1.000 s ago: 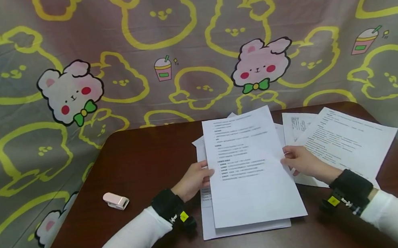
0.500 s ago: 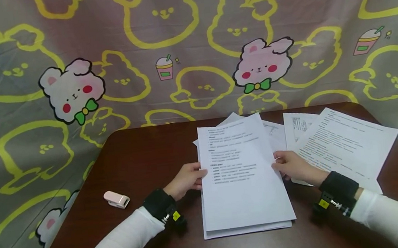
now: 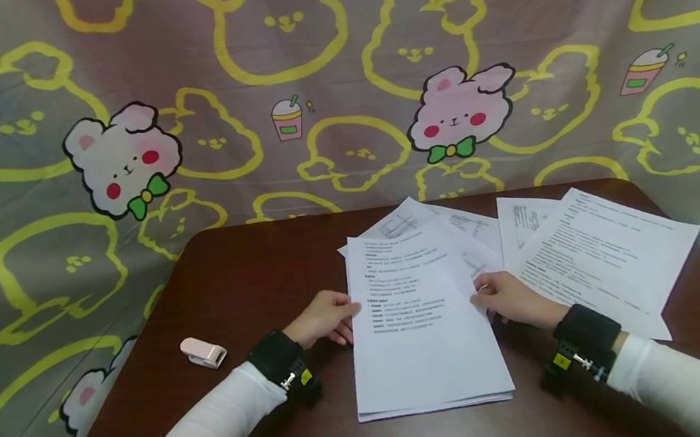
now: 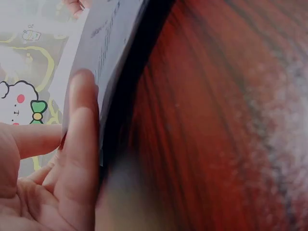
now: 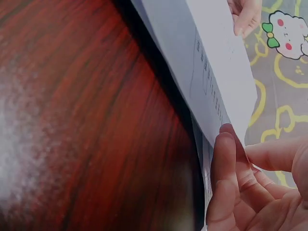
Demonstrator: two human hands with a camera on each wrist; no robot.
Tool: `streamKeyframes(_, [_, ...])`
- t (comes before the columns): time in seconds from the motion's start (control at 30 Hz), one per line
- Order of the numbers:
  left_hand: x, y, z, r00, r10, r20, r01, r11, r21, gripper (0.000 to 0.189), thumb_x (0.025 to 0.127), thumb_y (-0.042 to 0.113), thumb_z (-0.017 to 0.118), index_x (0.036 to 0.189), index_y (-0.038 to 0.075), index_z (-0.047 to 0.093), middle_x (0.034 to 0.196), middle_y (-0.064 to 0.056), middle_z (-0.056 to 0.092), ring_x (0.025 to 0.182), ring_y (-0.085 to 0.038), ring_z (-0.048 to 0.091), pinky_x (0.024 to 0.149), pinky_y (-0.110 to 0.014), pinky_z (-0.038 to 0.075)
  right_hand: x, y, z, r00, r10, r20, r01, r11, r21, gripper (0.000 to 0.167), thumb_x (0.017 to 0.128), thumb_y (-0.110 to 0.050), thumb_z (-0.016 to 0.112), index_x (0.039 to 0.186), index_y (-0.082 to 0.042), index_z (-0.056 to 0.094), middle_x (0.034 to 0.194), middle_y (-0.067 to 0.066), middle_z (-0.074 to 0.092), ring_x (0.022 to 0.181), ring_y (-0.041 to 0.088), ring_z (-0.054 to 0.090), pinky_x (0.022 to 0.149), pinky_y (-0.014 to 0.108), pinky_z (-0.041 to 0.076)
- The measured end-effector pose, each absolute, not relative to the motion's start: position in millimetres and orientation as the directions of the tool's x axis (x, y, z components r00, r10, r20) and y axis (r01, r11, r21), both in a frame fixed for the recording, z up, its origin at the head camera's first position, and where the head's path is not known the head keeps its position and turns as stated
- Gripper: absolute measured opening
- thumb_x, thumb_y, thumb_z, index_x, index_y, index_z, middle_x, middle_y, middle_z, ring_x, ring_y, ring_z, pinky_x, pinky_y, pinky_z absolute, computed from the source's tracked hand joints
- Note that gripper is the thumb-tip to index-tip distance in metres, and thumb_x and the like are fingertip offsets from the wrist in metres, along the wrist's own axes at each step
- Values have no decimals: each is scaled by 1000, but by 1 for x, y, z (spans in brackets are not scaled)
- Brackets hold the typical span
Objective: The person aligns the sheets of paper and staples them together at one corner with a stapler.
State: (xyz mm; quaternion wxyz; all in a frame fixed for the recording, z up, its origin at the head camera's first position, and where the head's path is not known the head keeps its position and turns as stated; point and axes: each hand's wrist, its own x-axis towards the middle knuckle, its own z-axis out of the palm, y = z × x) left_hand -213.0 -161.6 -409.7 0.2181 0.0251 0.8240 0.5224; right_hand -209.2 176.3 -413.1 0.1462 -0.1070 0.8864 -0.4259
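Note:
A printed sheet of paper point(image 3: 425, 360) lies almost flush over other sheets in the middle of the table, its upper part slightly bowed. My left hand point(image 3: 325, 317) pinches its left edge between thumb and fingers. At the right edge, my right hand point(image 3: 512, 299) pinches it the same way. In the left wrist view, my left hand point(image 4: 62, 168) has its fingers under the paper point(image 4: 103, 43). The right wrist view shows my right hand point(image 5: 262, 178) with fingertips beneath the sheet point(image 5: 231, 72) and the thumb on the other side.
Behind the held sheet, printed papers point(image 3: 397, 223) stick out at angles. More loose sheets point(image 3: 609, 248) overlap at the right. A pale pink clip-like object point(image 3: 204, 352) lies on the dark wooden table point(image 3: 253, 271) at the left. A patterned curtain point(image 3: 337, 92) hangs behind the table.
Both hands have brought the sheet left, down and towards me, so its lower edge nearly lines up with the papers below. The pink object and the right-hand sheets stay put.

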Motion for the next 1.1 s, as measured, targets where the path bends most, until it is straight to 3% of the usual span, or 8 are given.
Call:
streamKeyframes(0.47, [-210,-163,-418,-896,250,-368,-169,574,801,21,99,17,57,87,1,65,60,-10,62,42,-14,55,43,-23,47,-209,177,-420,-938,-282,-200,-47,677,-735,14,94,-19,63,92,-6,69,72,4,60,55,19,57,50,27,38])
streamKeyframes(0.83, [-212,-161,-415,-902,228,-367,-152,627,764,20,97,16,59,83,2,64,56,-9,61,40,-14,55,42,-24,47,-209,179,-420,-938,-307,-159,-111,703,-702,14,92,-19,66,85,-8,70,66,1,58,48,16,51,46,26,37])
streamKeyframes(1.1, [-215,-161,-411,-903,234,-361,-108,690,716,23,97,18,60,79,3,64,57,-9,61,41,-15,56,43,-25,48,-208,178,-419,-943,-284,-172,-89,717,-691,15,91,-20,69,81,-9,67,65,2,60,49,17,52,49,27,40])
